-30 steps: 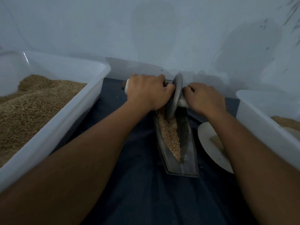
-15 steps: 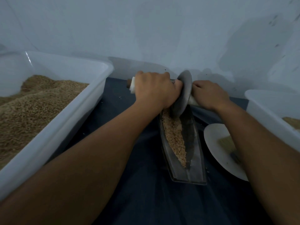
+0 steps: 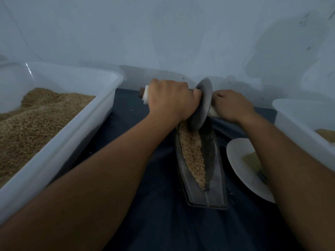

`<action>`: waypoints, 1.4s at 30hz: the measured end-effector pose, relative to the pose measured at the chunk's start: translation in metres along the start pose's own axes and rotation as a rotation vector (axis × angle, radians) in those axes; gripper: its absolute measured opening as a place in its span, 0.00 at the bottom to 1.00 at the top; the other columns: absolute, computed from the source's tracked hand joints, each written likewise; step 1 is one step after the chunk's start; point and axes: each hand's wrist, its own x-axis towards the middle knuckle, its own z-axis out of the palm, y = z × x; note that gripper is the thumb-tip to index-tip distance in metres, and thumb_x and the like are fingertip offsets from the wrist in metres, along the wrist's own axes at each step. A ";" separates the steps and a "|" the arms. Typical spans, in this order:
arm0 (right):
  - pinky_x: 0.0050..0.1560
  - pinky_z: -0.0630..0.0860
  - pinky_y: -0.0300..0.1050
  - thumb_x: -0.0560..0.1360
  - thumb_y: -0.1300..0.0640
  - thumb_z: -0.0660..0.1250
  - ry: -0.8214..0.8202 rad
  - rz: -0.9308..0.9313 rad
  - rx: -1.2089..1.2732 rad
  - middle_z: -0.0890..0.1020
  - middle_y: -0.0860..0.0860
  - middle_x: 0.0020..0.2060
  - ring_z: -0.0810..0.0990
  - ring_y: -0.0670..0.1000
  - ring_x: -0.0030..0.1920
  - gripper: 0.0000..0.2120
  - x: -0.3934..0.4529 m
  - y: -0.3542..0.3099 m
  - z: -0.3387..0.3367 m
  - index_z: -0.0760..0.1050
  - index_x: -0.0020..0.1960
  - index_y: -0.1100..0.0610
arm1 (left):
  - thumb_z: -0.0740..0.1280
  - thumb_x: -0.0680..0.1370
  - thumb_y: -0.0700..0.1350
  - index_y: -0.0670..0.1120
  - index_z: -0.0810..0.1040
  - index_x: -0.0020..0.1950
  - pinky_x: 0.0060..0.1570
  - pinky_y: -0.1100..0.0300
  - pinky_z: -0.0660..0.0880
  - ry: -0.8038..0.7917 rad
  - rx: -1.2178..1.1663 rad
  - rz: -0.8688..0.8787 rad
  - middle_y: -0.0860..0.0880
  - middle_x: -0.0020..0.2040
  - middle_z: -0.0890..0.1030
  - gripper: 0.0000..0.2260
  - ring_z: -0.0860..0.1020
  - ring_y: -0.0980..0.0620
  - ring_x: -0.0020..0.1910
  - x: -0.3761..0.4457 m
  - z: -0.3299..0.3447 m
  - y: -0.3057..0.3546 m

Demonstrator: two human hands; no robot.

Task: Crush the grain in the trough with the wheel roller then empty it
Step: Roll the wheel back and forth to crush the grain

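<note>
Clearly both hands are wrapped round the axle of the roller, one on each side of the disc: the left hand [image 3: 172, 98] curls over the pale-wrapped wooden handle [image 3: 145, 94] whose brown end pokes out beyond the knuckles, and the right hand [image 3: 233, 105] grips the matching stub on the far side. Between them stands the grey metal wheel roller [image 3: 204, 104], on edge and leaning slightly, its lower rim sunk in the far end of the long, narrow, dark metal boat-shaped trough [image 3: 217, 171].

Tan crushed grain [image 3: 192, 151] lies banked along the trough's left inner wall, down to the near tip. The disc looks heavy and rigid, so gripping close in on either side should keep it from tipping. For emptying, the trough seems stiff and weighty; its two ends look like the sound holds, and loose grain would pour readily.

Left sits a white plastic tub of grain [image 3: 59, 134], right a white round plate [image 3: 241, 171] holding a small brush, and another white tub [image 3: 297, 122].
</note>
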 end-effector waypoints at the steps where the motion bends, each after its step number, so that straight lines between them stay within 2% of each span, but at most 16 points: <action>1: 0.37 0.65 0.48 0.70 0.38 0.47 0.009 0.002 -0.010 0.78 0.49 0.39 0.75 0.54 0.40 0.22 -0.002 0.000 0.000 0.73 0.37 0.49 | 0.46 0.78 0.60 0.50 0.74 0.36 0.41 0.51 0.61 0.000 -0.004 0.003 0.51 0.28 0.70 0.23 0.66 0.50 0.27 -0.001 0.000 0.000; 5: 0.33 0.62 0.45 0.72 0.39 0.47 0.064 -0.004 -0.074 0.77 0.47 0.35 0.72 0.48 0.35 0.22 -0.012 -0.003 0.002 0.73 0.37 0.51 | 0.45 0.77 0.61 0.50 0.73 0.39 0.41 0.51 0.63 -0.009 -0.007 0.016 0.50 0.29 0.70 0.23 0.69 0.48 0.30 -0.007 -0.003 -0.001; 8: 0.32 0.61 0.44 0.72 0.38 0.44 0.104 -0.005 -0.117 0.75 0.46 0.33 0.71 0.48 0.33 0.23 -0.022 -0.009 0.000 0.71 0.36 0.51 | 0.45 0.78 0.61 0.50 0.73 0.41 0.41 0.50 0.64 0.001 -0.026 0.009 0.50 0.32 0.71 0.22 0.71 0.46 0.33 -0.016 -0.006 -0.004; 13: 0.30 0.57 0.43 0.77 0.38 0.45 0.202 0.004 -0.195 0.71 0.46 0.31 0.67 0.46 0.31 0.20 -0.043 -0.014 0.003 0.66 0.39 0.50 | 0.46 0.78 0.61 0.50 0.74 0.47 0.42 0.50 0.63 0.019 -0.028 0.037 0.47 0.40 0.78 0.22 0.73 0.45 0.36 -0.032 -0.012 -0.007; 19: 0.29 0.57 0.43 0.80 0.40 0.47 0.272 -0.002 -0.231 0.69 0.46 0.30 0.68 0.52 0.32 0.20 -0.065 -0.022 0.002 0.69 0.40 0.49 | 0.47 0.78 0.62 0.51 0.76 0.52 0.45 0.49 0.63 0.026 -0.045 0.046 0.47 0.45 0.82 0.23 0.78 0.43 0.45 -0.048 -0.018 -0.008; 23: 0.29 0.59 0.43 0.80 0.42 0.48 0.323 0.011 -0.237 0.69 0.45 0.28 0.68 0.51 0.30 0.20 -0.082 -0.026 0.002 0.70 0.39 0.51 | 0.47 0.79 0.63 0.52 0.76 0.53 0.46 0.49 0.65 0.024 -0.073 0.057 0.48 0.48 0.82 0.23 0.78 0.44 0.47 -0.056 -0.022 -0.008; 25: 0.29 0.57 0.43 0.81 0.42 0.48 0.333 0.009 -0.235 0.67 0.45 0.28 0.65 0.50 0.29 0.20 -0.089 -0.028 0.002 0.69 0.39 0.51 | 0.47 0.79 0.64 0.52 0.75 0.54 0.46 0.49 0.65 0.036 -0.080 0.065 0.48 0.49 0.82 0.23 0.78 0.44 0.48 -0.060 -0.025 -0.008; 31: 0.28 0.52 0.43 0.82 0.42 0.49 0.335 -0.009 -0.235 0.65 0.44 0.27 0.64 0.49 0.29 0.20 -0.101 -0.032 -0.003 0.69 0.39 0.50 | 0.44 0.79 0.65 0.52 0.75 0.55 0.48 0.49 0.66 0.021 -0.084 0.077 0.48 0.48 0.82 0.26 0.78 0.45 0.47 -0.066 -0.031 -0.010; 38: 0.29 0.57 0.43 0.81 0.41 0.47 0.290 -0.032 -0.229 0.70 0.45 0.29 0.70 0.51 0.31 0.21 -0.107 -0.035 -0.007 0.65 0.36 0.50 | 0.43 0.79 0.66 0.52 0.73 0.54 0.43 0.50 0.67 0.030 -0.073 0.104 0.48 0.41 0.82 0.26 0.79 0.45 0.41 -0.073 -0.036 -0.014; 42: 0.30 0.59 0.42 0.80 0.40 0.47 0.218 0.002 -0.210 0.75 0.45 0.31 0.71 0.48 0.32 0.23 -0.103 -0.037 -0.012 0.70 0.35 0.51 | 0.43 0.79 0.66 0.51 0.73 0.50 0.41 0.51 0.65 0.075 -0.078 0.061 0.51 0.32 0.79 0.25 0.77 0.47 0.33 -0.077 -0.038 -0.010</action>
